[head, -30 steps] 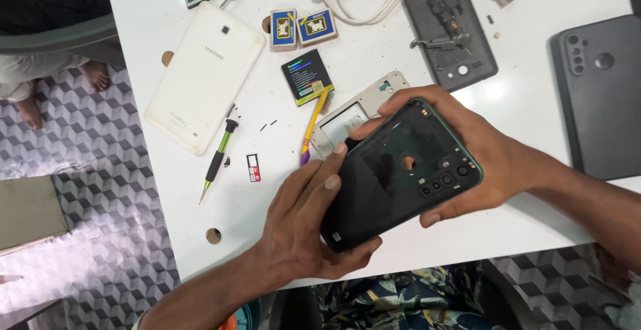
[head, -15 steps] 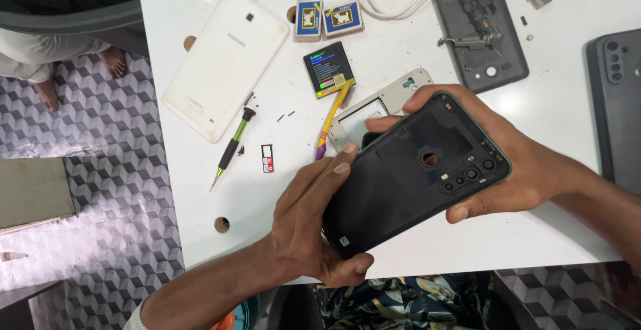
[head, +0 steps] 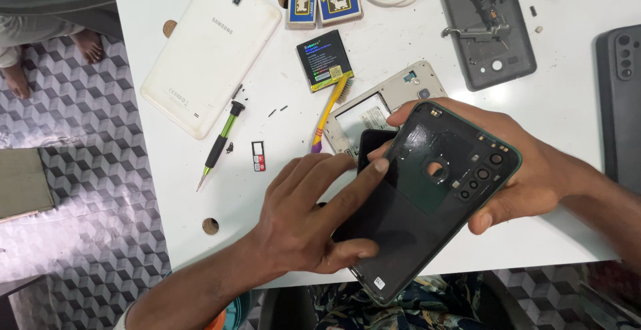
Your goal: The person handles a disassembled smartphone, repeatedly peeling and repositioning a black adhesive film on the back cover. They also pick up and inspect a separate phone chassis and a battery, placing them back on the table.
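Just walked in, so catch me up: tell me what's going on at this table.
A person holds a dark phone back cover, inner side up, over a white table. The right hand grips its far edge; the left hand presses fingers on its near side. A white tablet, a screwdriver, a battery and an opened phone lie around.

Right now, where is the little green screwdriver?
In the head view, the green screwdriver lies on the white table, left of both hands, just below the white tablet and beside the small card tray.
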